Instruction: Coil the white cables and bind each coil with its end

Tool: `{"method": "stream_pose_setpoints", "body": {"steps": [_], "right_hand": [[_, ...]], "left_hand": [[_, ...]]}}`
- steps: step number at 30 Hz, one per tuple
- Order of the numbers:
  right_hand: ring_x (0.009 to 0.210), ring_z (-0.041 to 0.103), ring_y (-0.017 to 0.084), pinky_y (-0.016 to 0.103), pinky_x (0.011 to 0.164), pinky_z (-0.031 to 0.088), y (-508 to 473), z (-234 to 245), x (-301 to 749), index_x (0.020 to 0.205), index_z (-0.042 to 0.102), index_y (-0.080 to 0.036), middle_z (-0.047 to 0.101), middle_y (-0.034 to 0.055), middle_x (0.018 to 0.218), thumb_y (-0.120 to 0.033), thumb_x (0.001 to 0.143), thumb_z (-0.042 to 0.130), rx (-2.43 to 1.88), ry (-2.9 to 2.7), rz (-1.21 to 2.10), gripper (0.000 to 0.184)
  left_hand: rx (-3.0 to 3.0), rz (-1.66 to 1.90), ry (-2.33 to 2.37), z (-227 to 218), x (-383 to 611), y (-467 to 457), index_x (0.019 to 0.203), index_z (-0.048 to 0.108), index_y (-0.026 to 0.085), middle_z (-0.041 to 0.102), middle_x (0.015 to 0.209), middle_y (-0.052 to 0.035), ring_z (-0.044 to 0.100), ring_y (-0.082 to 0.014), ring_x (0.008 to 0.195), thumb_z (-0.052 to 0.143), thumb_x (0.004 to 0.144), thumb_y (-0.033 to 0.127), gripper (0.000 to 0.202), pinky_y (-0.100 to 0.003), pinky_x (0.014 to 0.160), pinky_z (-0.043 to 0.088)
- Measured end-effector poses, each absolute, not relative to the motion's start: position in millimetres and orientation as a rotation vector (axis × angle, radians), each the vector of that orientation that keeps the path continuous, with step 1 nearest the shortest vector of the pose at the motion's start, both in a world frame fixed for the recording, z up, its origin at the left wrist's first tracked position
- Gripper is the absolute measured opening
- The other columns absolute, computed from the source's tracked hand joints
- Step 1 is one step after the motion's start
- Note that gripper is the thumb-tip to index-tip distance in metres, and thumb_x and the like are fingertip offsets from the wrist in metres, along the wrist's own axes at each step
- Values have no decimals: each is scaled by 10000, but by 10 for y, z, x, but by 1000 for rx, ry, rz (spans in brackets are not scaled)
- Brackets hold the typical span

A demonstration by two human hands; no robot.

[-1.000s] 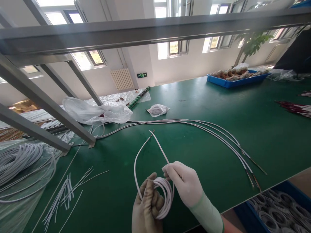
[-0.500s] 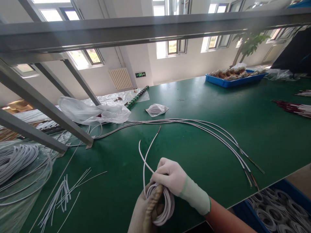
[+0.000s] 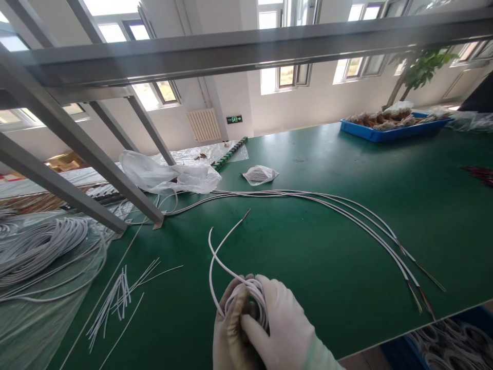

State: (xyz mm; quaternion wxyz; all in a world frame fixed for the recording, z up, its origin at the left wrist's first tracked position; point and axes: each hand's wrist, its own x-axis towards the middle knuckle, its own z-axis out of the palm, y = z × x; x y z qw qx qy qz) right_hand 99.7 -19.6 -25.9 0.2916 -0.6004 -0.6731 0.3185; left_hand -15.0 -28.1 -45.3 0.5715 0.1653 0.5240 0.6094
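Observation:
Both gloved hands hold a small coil of white cable (image 3: 259,294) near the front edge of the green table. My left hand (image 3: 233,334), in a glove with soiled fingers, is closed around the coil's left side, its thumb lying over the loops. From the right, my right hand (image 3: 287,326) wraps the coil, thumb pressed against the inner side. Two loose cable ends stick up from the coil and cross each other; the right one shows a bare tip. The undersides of the coil and some fingertips are hidden.
Long white cables (image 3: 327,198) with stripped ends arc across the green table (image 3: 308,246). Cut wire pieces (image 3: 115,303) lie at left, near a big cable coil (image 3: 50,246) and metal frame legs. A blue tray (image 3: 389,134) stands far right; a blue bin (image 3: 408,354) holds coils below.
My right hand has moved down from the cable's upper strands to grip the coil's right side. The loose ends have shifted left. The view has turned slightly left.

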Motion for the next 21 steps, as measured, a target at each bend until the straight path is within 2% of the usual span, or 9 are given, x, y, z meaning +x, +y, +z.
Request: {"method": "stream_pose_setpoints", "body": {"steps": [2, 3, 5, 7, 10, 12, 15, 18, 21], "right_hand": [[927, 654, 296, 429, 798, 550, -242, -342, 943, 1201, 656, -231, 678, 102, 1048, -448, 1013, 502, -1616, -1734, 823, 326], [872, 655, 279, 405, 760, 543, -243, -375, 922, 1111, 665, -238, 679, 92, 994, -435, 1036, 442, -1616, -1719, 794, 307], [789, 648, 263, 376, 699, 521, -218, -421, 900, 966, 655, -237, 672, 86, 904, -426, 1059, 360, -1614, -1718, 706, 363], [740, 642, 260, 365, 667, 499, -186, -441, 904, 905, 642, -236, 667, 81, 844, -421, 1067, 332, -1622, -1742, 635, 396], [748, 657, 272, 366, 670, 490, -158, -416, 937, 905, 636, -231, 676, 79, 837, -411, 1074, 343, -1624, -1813, 671, 384], [801, 671, 279, 373, 709, 501, -147, -375, 963, 925, 631, -219, 681, 88, 875, -380, 1072, 368, -1628, -1849, 779, 341], [828, 669, 270, 366, 720, 504, -120, -315, 1002, 949, 616, -203, 668, 93, 898, -319, 1079, 365, -1696, -1836, 949, 306], [839, 660, 271, 379, 738, 510, -72, -271, 1053, 1008, 616, -188, 660, 101, 928, -258, 1079, 367, -1780, -1825, 1006, 268], [828, 660, 275, 385, 730, 526, -24, -229, 1100, 1031, 624, -183, 655, 105, 917, -228, 1075, 372, -1863, -1794, 1068, 259]], "left_hand": [[243, 1422, 1191, -391, -136, -278, 1066, 753, 287, 787, 1201, -35, 749, -234, 1127, 690, 888, 260, 190, -348, 958, 637], [252, 1405, 1192, -353, -136, -276, 1060, 752, 282, 782, 1211, -38, 745, -243, 1137, 713, 870, 257, 196, -361, 975, 631], [335, 1341, 1207, -274, -161, -268, 1052, 757, 266, 783, 1198, -55, 747, -269, 1128, 766, 828, 266, 223, -385, 978, 632], [401, 1279, 1215, -202, -211, -250, 1011, 770, 236, 796, 1130, -76, 771, -284, 1044, 810, 788, 278, 230, -391, 914, 654], [445, 1245, 1225, -117, -266, -215, 949, 771, 214, 803, 1023, -74, 779, -238, 831, 849, 751, 278, 222, -342, 757, 664], [471, 1190, 1252, -84, -264, -205, 976, 761, 205, 798, 989, -73, 757, -216, 753, 850, 757, 304, 256, -338, 726, 650], [536, 1068, 1392, -73, -246, -240, 1077, 725, 185, 785, 1023, -112, 760, -273, 854, 777, 829, 476, 386, -435, 836, 632], [716, 920, 1681, -88, -298, -337, 1152, 680, 180, 759, 1106, -156, 734, -358, 1031, 568, 905, 680, 569, -567, 967, 563], [948, 804, 2149, -83, -420, -432, 1253, 613, 152, 715, 1134, -190, 688, -427, 1091, 445, 909, 761, 719, -656, 951, 536]]}}
